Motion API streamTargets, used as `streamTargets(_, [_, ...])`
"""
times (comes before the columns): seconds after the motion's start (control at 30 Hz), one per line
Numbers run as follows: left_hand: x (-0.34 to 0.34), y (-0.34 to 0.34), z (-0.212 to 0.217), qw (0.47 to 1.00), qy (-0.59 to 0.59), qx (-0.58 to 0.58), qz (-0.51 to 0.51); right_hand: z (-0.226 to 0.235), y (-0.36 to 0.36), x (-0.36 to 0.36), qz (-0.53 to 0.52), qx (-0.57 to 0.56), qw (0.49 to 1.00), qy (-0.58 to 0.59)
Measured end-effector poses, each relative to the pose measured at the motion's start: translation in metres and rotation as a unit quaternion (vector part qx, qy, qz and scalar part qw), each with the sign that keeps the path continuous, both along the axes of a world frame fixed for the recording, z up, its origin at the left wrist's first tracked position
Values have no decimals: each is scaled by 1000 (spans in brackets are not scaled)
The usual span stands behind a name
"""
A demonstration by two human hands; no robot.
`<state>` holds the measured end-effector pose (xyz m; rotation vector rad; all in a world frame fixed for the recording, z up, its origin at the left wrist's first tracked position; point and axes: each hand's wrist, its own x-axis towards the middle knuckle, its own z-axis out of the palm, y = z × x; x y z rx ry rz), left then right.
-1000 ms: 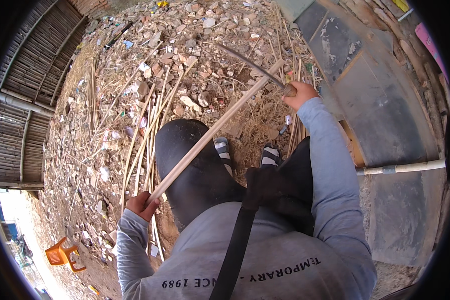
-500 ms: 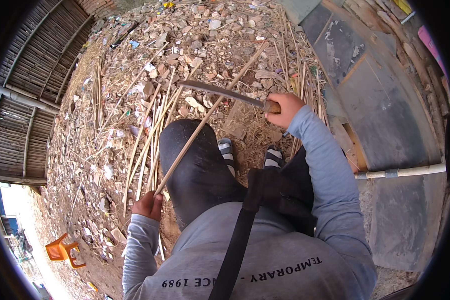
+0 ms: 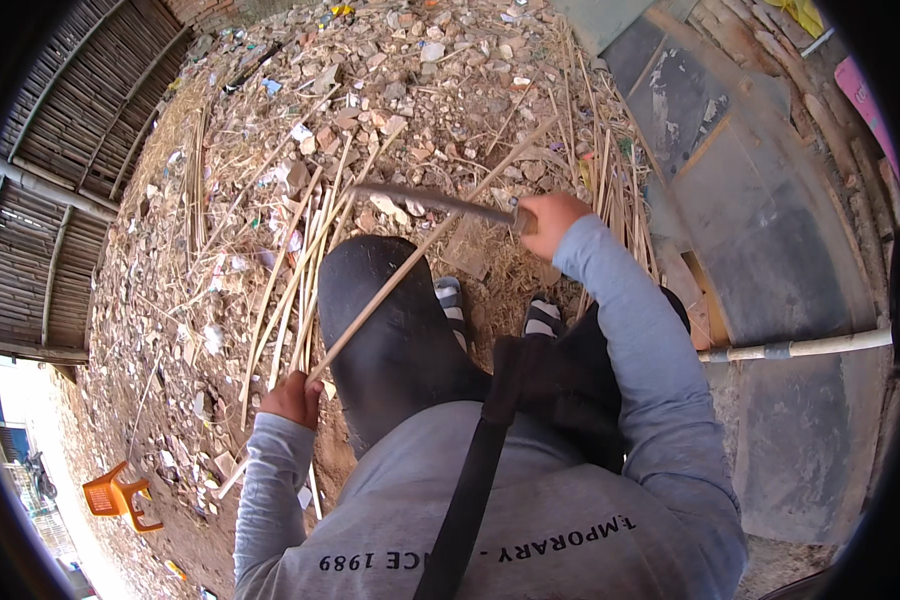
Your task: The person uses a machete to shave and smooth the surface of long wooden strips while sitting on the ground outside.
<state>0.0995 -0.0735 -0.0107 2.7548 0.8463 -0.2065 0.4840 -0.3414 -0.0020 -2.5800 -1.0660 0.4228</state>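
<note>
Rubble ground [image 3: 440, 60]; one stick [image 3: 410, 260], one blade [image 3: 420, 200].

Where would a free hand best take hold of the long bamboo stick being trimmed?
Probably on the bare middle of the bamboo stick, coming from the person's left. The left hand grips its near end, and the blade in the right hand lies across the far part.

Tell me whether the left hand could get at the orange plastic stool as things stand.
Probably not. The left hand is closed around the lower end of the long bamboo stick, and the orange plastic stool lies well off to the left on the rubble ground, seemingly beyond arm's reach without moving.
</note>
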Motion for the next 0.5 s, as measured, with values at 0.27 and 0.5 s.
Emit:
streamTargets(0.27, [7, 2, 15, 997, -18, 71, -26, -13, -3, 13, -54, -25, 998, 4])
streamTargets(0.5, [12, 10, 10, 998, -34, 23, -47, -41, -32, 50, -138, 65, 987, 42])
